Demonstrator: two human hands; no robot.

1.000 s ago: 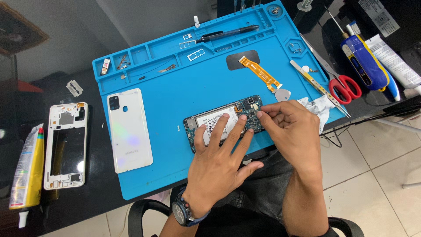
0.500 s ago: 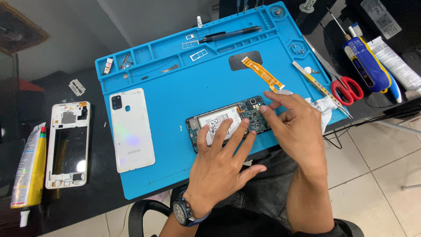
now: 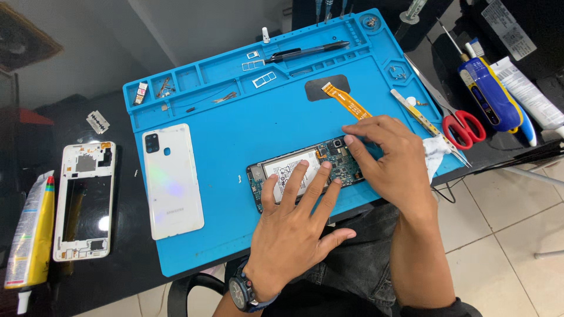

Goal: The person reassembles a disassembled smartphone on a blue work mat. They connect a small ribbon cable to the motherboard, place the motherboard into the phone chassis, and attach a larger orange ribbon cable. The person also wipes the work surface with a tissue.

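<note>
An opened phone body (image 3: pixel 294 170), with its battery and green circuit board showing, lies on a blue repair mat (image 3: pixel 235 117). My left hand (image 3: pixel 294 229) rests flat on it, fingers spread over the battery. My right hand (image 3: pixel 390 158) covers the phone's right end, its fingertips pressing on the board near the camera. An orange flex cable (image 3: pixel 346 101) lies just beyond my right hand. The white back cover (image 3: pixel 172 179) lies on the mat to the left.
A white mid frame (image 3: pixel 83 199) and a yellow glue tube (image 3: pixel 32 232) lie on the dark table at left. Red-handled scissors (image 3: pixel 461 126), tweezers (image 3: pixel 420 114), a blue tool (image 3: pixel 487 94) and a white tube (image 3: pixel 526 91) sit at right. A pen (image 3: pixel 305 53) lies in the mat's top tray.
Both hands have stayed on the phone body. My right hand's fingers have shifted slightly along the board at the phone's right end.
</note>
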